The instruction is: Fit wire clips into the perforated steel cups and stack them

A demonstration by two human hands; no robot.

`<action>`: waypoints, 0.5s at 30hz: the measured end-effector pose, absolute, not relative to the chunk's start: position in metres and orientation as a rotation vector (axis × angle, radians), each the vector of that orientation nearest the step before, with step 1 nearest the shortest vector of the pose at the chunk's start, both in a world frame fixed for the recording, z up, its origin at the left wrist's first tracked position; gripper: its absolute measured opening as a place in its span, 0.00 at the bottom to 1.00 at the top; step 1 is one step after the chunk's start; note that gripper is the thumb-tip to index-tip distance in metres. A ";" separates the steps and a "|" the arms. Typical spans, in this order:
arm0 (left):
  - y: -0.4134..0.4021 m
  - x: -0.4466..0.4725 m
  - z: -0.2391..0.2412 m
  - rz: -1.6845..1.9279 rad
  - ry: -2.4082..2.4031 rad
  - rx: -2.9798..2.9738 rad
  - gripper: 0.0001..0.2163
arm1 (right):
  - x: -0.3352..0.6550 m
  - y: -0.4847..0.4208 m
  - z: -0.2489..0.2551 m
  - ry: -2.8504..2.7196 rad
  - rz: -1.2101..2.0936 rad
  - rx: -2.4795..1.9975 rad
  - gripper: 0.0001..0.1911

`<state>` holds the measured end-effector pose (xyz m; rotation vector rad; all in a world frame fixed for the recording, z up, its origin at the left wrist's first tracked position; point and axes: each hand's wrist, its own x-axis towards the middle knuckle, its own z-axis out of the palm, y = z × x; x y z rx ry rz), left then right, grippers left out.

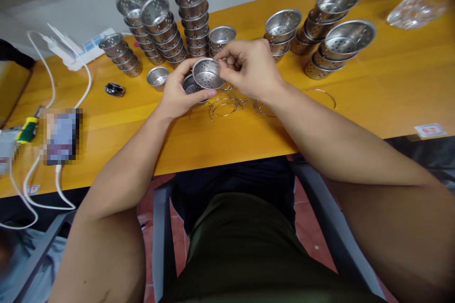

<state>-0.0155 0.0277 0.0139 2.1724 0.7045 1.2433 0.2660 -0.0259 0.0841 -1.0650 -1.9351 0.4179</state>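
Observation:
My left hand (181, 91) is closed around a small perforated metal cup (208, 74), tilted with its mouth toward me. At the cup's right rim my right hand (249, 64) pinches with thumb and forefinger; whatever lies between those fingertips is too small to make out. Another perforated cup (190, 84) shows just behind the left fingers, partly hidden. Below the hands, several thin metal wire rings (224, 107) lie loose on the table. A single cup (158, 77) stands to the left of my left hand.
Stacked perforated cups (192, 9) line the back of the wooden table (227, 139), with more stacks (341, 47) at the right. A plastic bag (414, 9) lies far right. On the left are a phone (63, 137), white cables, a power strip (88, 49) and a small black object (114, 89).

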 end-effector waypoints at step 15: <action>0.026 -0.018 0.013 1.192 0.698 2.282 0.55 | 0.260 -0.020 0.072 -1.848 0.566 -0.986 0.17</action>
